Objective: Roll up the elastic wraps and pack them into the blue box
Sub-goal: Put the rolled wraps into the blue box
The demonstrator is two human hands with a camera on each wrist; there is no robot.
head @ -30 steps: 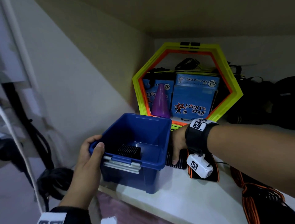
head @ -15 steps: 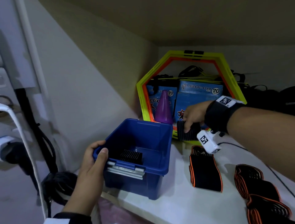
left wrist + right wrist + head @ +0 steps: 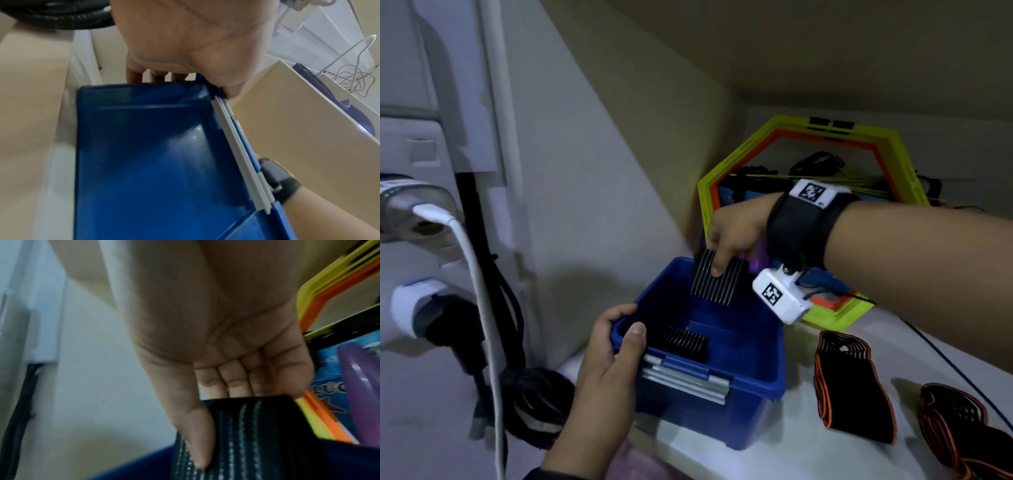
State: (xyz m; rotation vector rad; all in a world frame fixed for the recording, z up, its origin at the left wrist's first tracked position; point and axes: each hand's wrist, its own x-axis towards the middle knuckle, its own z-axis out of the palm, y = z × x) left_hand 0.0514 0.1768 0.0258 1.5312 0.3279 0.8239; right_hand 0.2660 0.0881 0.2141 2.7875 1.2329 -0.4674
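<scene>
The open blue box (image 3: 753, 373) stands at the left end of a white shelf. My left hand (image 3: 613, 356) grips its near left corner, thumb on the rim, also seen in the left wrist view as the left hand (image 3: 185, 48) on the blue box (image 3: 144, 162). My right hand (image 3: 732, 236) holds a rolled black wrap with white stripes (image 3: 714, 282) over the box's far side; the right wrist view shows thumb and fingers pinching this wrap (image 3: 257, 434). Another rolled black wrap (image 3: 685, 342) lies inside the box. Two black-and-orange wraps (image 3: 849, 383) (image 3: 959, 425) lie on the shelf to the right.
A yellow and orange hexagon frame (image 3: 887, 147) leans at the shelf's back with blue packets and a purple cone (image 3: 362, 386) behind the box. On the left are a wall, plugs with a white cable (image 3: 482, 308) and black cords (image 3: 506, 308).
My right hand lifted the striped wrap from the shelf beside the box and carried it left, over the box's far side. The left hand stayed on the box corner.
</scene>
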